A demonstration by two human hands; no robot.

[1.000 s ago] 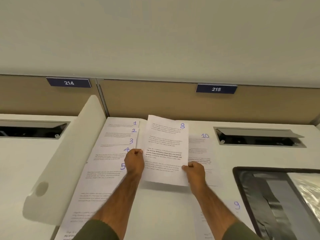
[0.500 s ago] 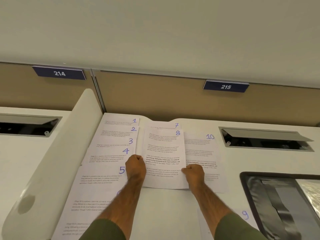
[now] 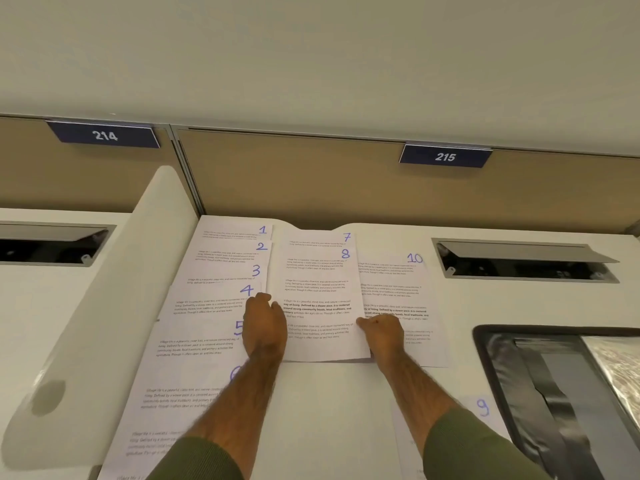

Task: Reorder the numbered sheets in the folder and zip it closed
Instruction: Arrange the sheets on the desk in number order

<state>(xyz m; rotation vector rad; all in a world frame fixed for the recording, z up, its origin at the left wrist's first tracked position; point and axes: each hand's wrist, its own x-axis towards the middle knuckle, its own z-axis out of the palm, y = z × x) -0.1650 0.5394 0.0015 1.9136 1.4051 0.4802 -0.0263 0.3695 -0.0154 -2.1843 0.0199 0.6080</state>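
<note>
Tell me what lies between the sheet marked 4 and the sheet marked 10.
In the head view, the sheet marked 8 lies between them, on top of the sheet marked 7; the left hand and the right hand hold its side edges.

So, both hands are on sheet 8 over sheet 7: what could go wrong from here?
Sheet 10 lies right beside sheet 8, while sheet 9 sits apart near the bottom right, so 10 might get picked next by mistake. The right hand overlaps sheet 10's edge and the left hand overlaps sheet 4 and sheet 5; pulling either away could drag those out of line.
</note>
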